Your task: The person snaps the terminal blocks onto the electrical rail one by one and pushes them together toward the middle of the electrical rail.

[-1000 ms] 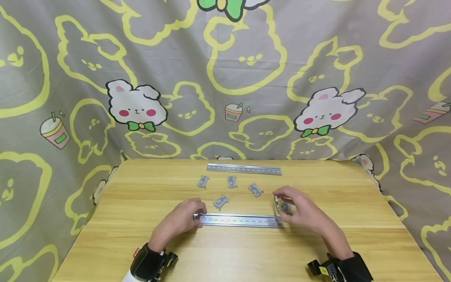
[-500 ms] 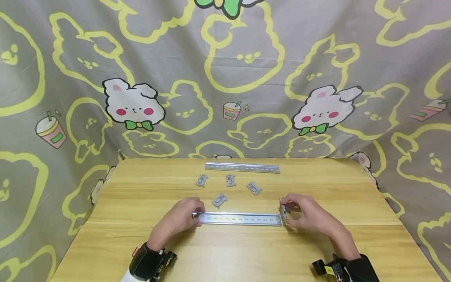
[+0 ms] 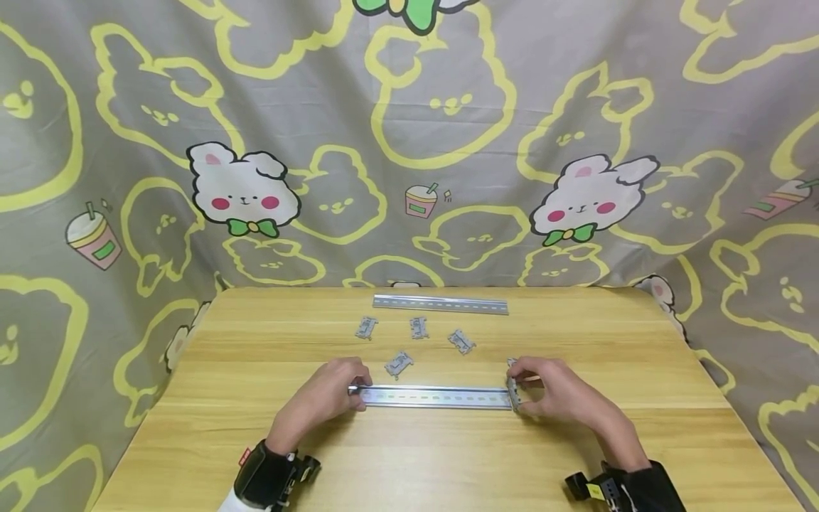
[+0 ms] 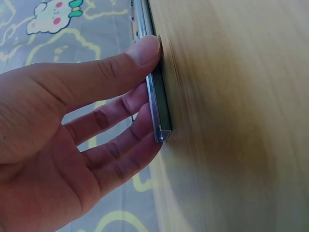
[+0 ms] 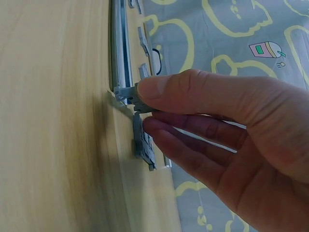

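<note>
A silver slotted DIN rail (image 3: 435, 398) lies crosswise near the middle of the table. My left hand (image 3: 334, 387) grips its left end, thumb on the near side and fingers on the far side, as the left wrist view of the rail (image 4: 153, 101) shows. At the other end, my right hand (image 3: 555, 387) pinches a grey DIN rail terminal block (image 3: 514, 391) upright against the rail. In the right wrist view, this terminal block (image 5: 126, 94) meets the rail's end; whether it is clipped on cannot be seen. Another grey block (image 5: 141, 140) lies just beyond it, under my fingers.
Several grey terminal blocks lie behind the rail, among them one block (image 3: 399, 364) close to it and one block (image 3: 462, 342) farther right. A second DIN rail (image 3: 440, 305) rests near the back of the wooden table (image 3: 409, 462). A patterned curtain (image 3: 358, 213) hangs behind.
My right hand has brought the terminal block slightly right and down against the rail's right end, turning it upright. My left hand keeps its hold on the rail.
</note>
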Demonstrator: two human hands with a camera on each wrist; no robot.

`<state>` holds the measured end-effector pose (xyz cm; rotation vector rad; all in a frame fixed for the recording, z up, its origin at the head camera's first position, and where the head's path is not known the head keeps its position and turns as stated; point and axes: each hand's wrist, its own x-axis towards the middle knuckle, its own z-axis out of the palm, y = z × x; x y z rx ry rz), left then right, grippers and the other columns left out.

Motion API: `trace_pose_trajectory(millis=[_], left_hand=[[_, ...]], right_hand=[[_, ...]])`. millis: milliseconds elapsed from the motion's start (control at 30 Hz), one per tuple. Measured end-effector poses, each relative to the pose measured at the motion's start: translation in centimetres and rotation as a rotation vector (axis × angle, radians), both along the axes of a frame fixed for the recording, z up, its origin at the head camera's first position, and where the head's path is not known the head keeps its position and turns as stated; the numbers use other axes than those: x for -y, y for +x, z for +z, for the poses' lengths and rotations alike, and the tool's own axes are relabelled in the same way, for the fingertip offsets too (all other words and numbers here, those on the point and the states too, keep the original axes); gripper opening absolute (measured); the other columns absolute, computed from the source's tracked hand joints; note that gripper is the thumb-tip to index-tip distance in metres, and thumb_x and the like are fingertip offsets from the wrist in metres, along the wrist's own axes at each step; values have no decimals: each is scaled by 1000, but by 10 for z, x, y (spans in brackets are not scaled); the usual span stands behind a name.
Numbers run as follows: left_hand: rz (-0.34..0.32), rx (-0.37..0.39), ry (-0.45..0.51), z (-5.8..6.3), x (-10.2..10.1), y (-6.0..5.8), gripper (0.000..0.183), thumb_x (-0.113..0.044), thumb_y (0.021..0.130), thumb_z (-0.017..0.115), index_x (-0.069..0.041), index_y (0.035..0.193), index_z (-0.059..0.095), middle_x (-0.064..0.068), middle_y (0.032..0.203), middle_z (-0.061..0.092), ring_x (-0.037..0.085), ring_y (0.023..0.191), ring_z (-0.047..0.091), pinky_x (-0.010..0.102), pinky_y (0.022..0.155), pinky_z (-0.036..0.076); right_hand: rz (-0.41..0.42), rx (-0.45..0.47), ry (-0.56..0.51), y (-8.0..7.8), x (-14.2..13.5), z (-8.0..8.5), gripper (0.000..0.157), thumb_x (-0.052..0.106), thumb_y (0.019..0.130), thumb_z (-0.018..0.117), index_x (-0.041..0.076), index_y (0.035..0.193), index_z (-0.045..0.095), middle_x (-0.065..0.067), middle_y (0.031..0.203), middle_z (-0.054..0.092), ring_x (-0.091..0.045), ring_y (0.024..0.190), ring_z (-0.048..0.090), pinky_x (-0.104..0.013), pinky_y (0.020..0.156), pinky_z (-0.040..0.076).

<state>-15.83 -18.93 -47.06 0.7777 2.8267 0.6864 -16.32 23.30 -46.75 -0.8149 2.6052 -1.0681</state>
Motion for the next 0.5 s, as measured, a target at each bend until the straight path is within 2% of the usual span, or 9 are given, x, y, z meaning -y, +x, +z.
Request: trace_pose_trajectory(millis=[500], left_hand=[[-10,-25,-5,-1,0,0,29,-12,72,92,-8,97,76,0,91,67,18,81,63,32,73,55]], right_hand=[[-43,-13,43,1,2,-3,47,4,72,90,3,114,69,-8,112,72,-25,96,70,-36,84,60]])
